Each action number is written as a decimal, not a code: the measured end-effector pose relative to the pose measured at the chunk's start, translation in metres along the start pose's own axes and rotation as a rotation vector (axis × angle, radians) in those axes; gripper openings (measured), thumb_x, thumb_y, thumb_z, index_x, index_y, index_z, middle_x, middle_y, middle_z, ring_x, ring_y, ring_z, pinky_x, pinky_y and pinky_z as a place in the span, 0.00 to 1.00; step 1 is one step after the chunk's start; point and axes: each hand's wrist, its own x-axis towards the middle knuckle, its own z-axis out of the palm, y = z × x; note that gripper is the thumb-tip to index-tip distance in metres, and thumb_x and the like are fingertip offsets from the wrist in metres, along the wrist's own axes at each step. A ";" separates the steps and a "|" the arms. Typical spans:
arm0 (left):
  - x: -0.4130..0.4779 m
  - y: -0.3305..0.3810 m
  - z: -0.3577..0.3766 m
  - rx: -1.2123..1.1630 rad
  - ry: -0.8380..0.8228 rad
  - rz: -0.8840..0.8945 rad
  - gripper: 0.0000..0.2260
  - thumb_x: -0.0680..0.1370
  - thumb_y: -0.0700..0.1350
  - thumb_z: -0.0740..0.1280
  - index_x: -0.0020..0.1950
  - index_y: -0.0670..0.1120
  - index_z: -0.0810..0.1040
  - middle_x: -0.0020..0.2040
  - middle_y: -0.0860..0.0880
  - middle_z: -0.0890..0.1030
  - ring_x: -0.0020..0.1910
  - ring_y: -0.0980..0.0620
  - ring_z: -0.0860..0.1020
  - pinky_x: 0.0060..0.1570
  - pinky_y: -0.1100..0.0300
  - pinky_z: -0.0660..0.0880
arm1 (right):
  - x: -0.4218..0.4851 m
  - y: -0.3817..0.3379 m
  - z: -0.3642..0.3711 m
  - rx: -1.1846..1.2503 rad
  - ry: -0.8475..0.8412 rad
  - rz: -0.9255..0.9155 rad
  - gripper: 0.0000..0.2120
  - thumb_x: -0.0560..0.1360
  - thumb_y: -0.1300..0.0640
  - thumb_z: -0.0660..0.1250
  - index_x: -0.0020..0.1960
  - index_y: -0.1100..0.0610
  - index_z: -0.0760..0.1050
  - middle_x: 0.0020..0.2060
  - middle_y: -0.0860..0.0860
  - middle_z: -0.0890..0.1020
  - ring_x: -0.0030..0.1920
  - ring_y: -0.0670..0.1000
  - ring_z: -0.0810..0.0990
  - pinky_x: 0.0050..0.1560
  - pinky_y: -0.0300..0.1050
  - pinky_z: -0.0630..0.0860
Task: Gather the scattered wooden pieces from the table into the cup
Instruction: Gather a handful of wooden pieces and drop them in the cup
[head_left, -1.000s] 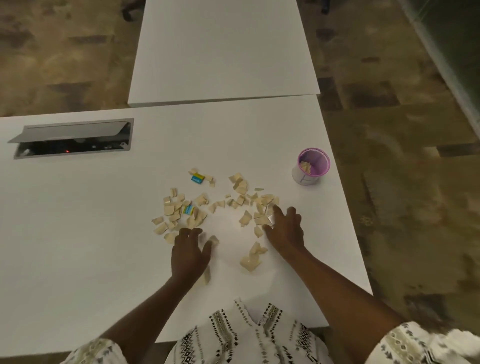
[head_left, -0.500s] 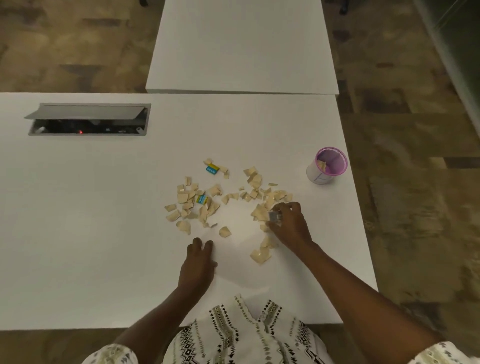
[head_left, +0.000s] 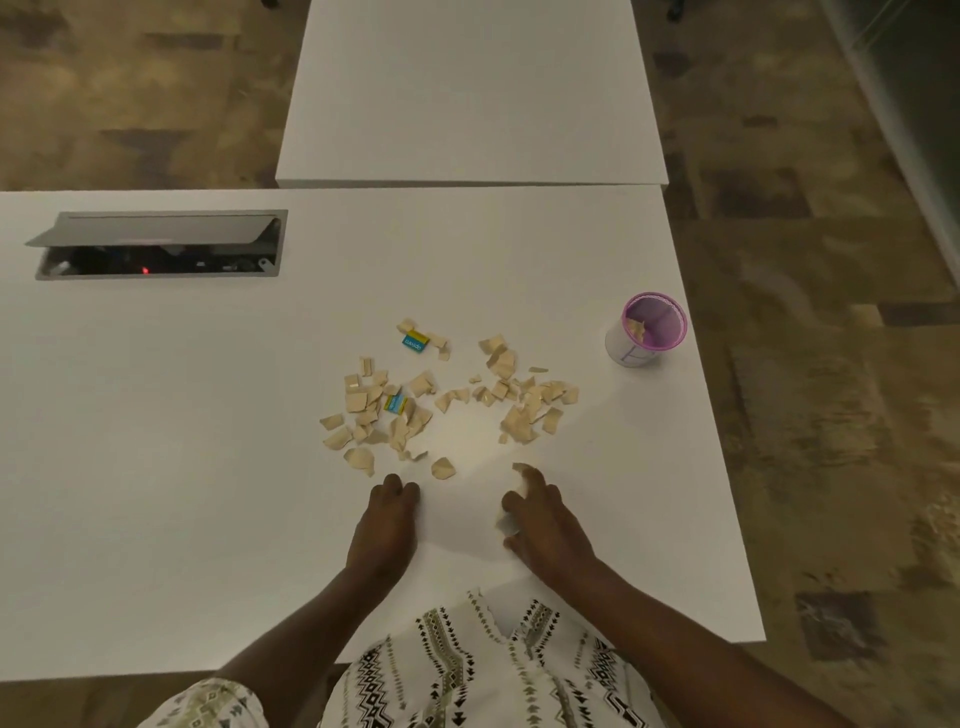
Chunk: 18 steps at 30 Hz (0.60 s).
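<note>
One cup (head_left: 645, 331) stands on the worktop (head_left: 156, 467). Two blue-and-yellow pieces (head_left: 415, 342) lie among several dozen pale wooden pieces (head_left: 514, 423), too many and too overlapped to count exactly. Two hands (head_left: 387, 525) show. One open cable hatch (head_left: 158, 244).

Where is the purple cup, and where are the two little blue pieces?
purple cup (head_left: 629, 349): head view, its white outer wall.
upper blue piece (head_left: 415, 343): head view, its printed face.
lower blue piece (head_left: 396, 403): head view, its middle.

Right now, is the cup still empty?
No, a few wooden pieces already lie inside the cup near the table's right edge.
</note>
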 end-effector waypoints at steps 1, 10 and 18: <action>0.001 0.001 0.000 -0.003 0.009 0.007 0.04 0.78 0.39 0.61 0.51 0.44 0.73 0.47 0.47 0.71 0.45 0.49 0.67 0.38 0.55 0.71 | 0.003 0.004 0.001 -0.037 -0.005 -0.015 0.15 0.74 0.45 0.62 0.60 0.34 0.70 0.50 0.47 0.77 0.49 0.52 0.83 0.49 0.54 0.83; 0.024 0.023 -0.007 -0.108 0.046 0.009 0.09 0.79 0.36 0.60 0.53 0.45 0.77 0.48 0.46 0.76 0.46 0.47 0.73 0.41 0.56 0.68 | 0.030 0.027 -0.018 0.106 0.106 0.117 0.19 0.67 0.55 0.78 0.55 0.55 0.76 0.49 0.51 0.75 0.47 0.53 0.77 0.41 0.37 0.70; 0.072 0.069 -0.019 -0.368 0.072 -0.096 0.07 0.76 0.35 0.66 0.47 0.43 0.83 0.44 0.47 0.83 0.41 0.49 0.79 0.41 0.58 0.75 | 0.055 0.031 -0.082 0.739 0.246 0.424 0.18 0.65 0.46 0.80 0.50 0.52 0.80 0.46 0.48 0.85 0.47 0.49 0.83 0.49 0.47 0.79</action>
